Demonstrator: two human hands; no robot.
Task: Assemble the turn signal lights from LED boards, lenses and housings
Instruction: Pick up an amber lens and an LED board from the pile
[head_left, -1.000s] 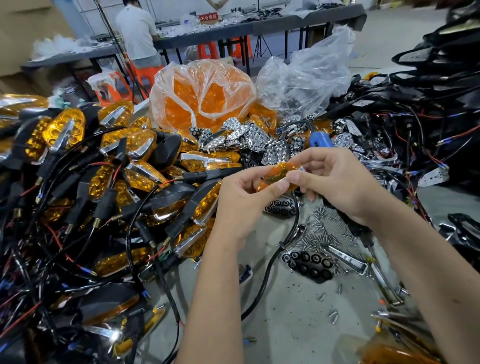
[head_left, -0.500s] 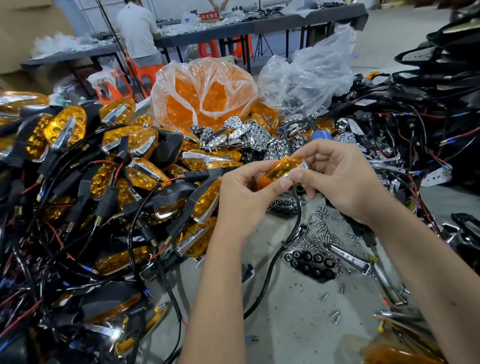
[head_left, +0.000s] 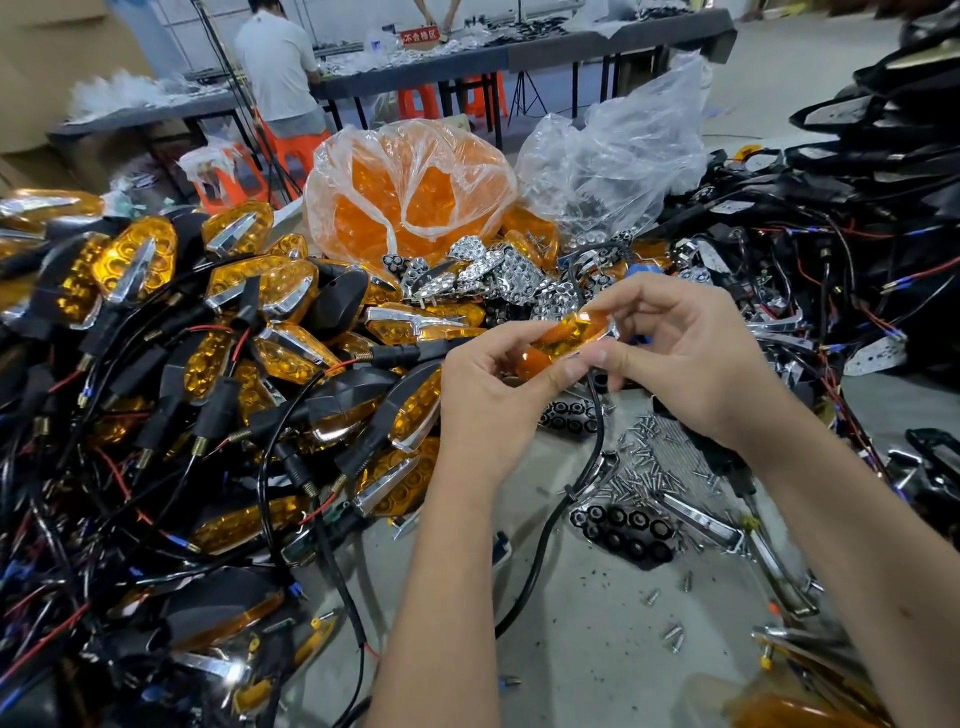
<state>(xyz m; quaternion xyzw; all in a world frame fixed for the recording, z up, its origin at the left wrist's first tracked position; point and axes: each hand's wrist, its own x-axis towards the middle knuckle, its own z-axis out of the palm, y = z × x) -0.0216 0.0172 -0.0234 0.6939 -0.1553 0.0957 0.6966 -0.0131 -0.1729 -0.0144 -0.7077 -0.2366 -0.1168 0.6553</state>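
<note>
I hold an amber lens (head_left: 563, 338) above the table between both hands. My left hand (head_left: 493, 400) pinches its near end with thumb and fingers. My right hand (head_left: 680, 358) grips its far end, fingers curled over the top. A black cable (head_left: 587, 467) hangs from under the lens down to the table. A pile of assembled amber turn signals (head_left: 249, 322) with black housings and wires fills the left. Chrome reflector pieces (head_left: 498, 275) lie behind my hands. A black LED holder (head_left: 623, 530) lies on the table below.
A plastic bag of amber lenses (head_left: 410, 208) and a clear bag (head_left: 618, 156) stand at the back. Loose screws (head_left: 654, 467) are scattered under my right hand. Black housings with wires (head_left: 857, 218) are heaped at the right. A person in white (head_left: 280, 73) sits at a far table.
Both hands have lifted the lens slightly and turned it; the grip of each hand stays the same.
</note>
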